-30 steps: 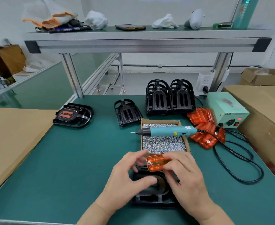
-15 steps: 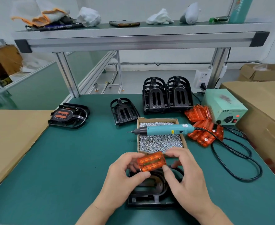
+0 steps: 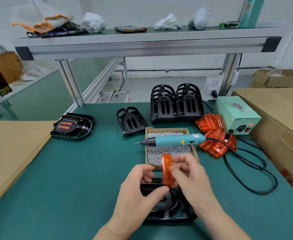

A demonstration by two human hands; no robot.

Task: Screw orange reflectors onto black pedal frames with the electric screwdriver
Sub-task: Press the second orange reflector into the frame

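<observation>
Presumably to check orientation before seating, the orange reflector (image 3: 167, 170), a smooth translucent plastic lozenge, stands on edge just nearside of the screw box (image 3: 167, 130), pinched by left hand (image 3: 135, 193) and right hand (image 3: 192, 181) together. The matte black pedal frame (image 3: 170, 213) lies nearside of the box too, and the electric screwdriver (image 3: 173, 140) lies across the box, within reach.

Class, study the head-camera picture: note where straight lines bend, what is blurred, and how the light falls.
Head view: the wide lens makes the shelf posts lean outward; the orange reflector pile is smeared, the screwdriver sharp; light is soft and even, with only faint shadows on the table.
</observation>
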